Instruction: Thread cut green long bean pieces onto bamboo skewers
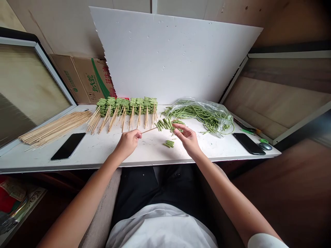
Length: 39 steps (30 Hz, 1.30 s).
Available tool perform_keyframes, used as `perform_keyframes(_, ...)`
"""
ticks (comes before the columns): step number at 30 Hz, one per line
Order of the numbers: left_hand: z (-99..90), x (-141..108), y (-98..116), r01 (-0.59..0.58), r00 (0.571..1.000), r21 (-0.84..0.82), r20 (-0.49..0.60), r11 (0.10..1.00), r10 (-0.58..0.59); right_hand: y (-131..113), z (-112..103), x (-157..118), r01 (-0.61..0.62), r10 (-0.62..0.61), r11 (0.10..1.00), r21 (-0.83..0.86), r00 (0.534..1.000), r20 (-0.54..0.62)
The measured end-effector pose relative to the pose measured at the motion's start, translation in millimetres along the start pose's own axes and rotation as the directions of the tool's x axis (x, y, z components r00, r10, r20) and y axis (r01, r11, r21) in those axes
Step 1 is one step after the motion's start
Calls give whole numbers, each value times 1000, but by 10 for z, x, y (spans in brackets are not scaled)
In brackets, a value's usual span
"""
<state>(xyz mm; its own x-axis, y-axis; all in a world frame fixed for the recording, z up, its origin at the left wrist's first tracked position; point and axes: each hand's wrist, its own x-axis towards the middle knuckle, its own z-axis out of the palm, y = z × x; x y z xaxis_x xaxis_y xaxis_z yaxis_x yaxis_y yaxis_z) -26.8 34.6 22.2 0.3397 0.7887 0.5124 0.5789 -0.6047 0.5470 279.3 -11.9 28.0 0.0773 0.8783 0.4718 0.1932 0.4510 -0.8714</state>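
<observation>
Bamboo skewer (149, 130) in left hand (126, 144) points right into green beans (162, 124)

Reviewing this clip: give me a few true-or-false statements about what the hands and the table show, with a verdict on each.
1. The left hand holds a skewer threaded with cut beans. True.
2. The right hand holds a phone. False: it is at the cut beans on the skewer.
3. The long beans lie in a cardboard box. False: they spill from a plastic bag; the box stands behind the table.
4. One phone lies left of the hands on the table, another right of them. True.
</observation>
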Motion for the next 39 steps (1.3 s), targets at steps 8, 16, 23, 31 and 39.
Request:
perform_keyframes(8, -53, 44, -90, 92, 996, 74, -26, 993, -90, 395, -118, -18, 191, 61, 628, -755, 954, 293)
perform_keyframes(16, 1, 22, -154, 68, 998, 119, -6, 991, -67, 395, -67, -47, 182, 41, 599, -780, 965, 257)
perform_keyframes(23, 7, 17, -153, 29, 1000, 141, 2, 990, -30, 316, -171, 48, -30, 47, 917, -398, 998, 33)
perform_keyframes(31, 3, 6, -101, -6, 1000, 101, 10, 995, 5, 96, -308, 168, -299, 309, 912, 281, 951, 11)
perform_keyframes(39, -11, -20, -13, -9, 998, 70, 60, 998, 5, -111, -241, 116, -317, 302, 838, 444, 948, 106)
